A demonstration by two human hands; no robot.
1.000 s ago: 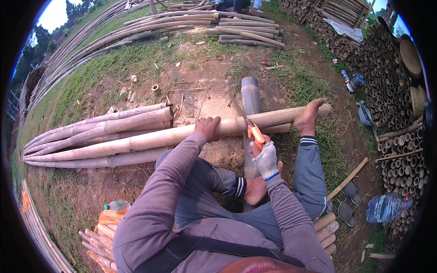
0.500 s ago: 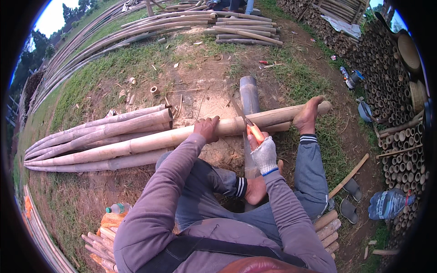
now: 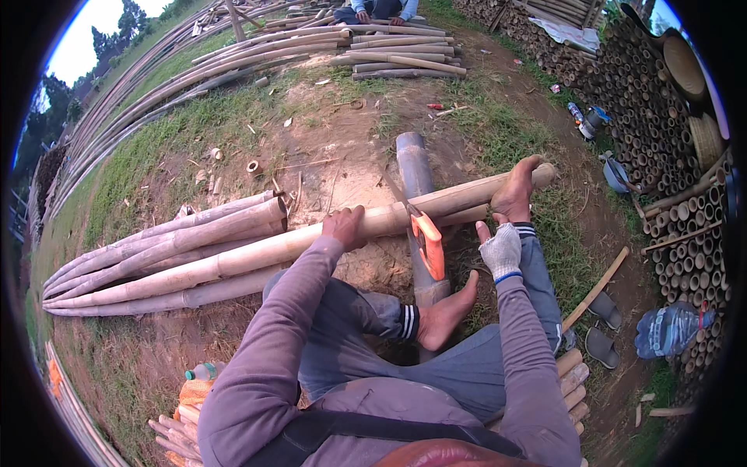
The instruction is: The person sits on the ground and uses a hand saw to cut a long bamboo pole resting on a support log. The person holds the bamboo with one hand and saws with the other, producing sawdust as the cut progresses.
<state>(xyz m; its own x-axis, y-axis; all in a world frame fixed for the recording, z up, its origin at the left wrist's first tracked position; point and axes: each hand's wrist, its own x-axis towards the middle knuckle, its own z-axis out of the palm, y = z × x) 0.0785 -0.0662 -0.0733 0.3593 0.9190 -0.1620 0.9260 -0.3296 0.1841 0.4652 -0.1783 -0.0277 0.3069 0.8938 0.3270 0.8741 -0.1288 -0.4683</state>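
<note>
My bare left hand (image 3: 344, 227) is wrapped over a long pale bamboo pole (image 3: 257, 254), which slants up to the right across a thick grey bamboo log (image 3: 415, 167). A hand saw (image 3: 428, 247) with an orange handle stays lodged at the pole by itself, its blade pointing away from me, just right of my left hand. Apart from the saw, my gloved right hand (image 3: 500, 249) is open and holds nothing, thumb out, beside my bare foot (image 3: 515, 194). That foot presses on the pole near its right end.
More bamboo poles (image 3: 179, 222) lie bundled at left. Cut bamboo is stacked (image 3: 622, 86) at right, near a water jug (image 3: 668, 329) and sandals (image 3: 601, 348). A person (image 3: 380, 11) sits behind poles at the far side. Short sticks (image 3: 572, 381) lie beside me.
My right hand has let go of the saw's handle and moved right toward my foot. The saw stays at the pole, its handle tipped down. My left hand keeps its hold.
</note>
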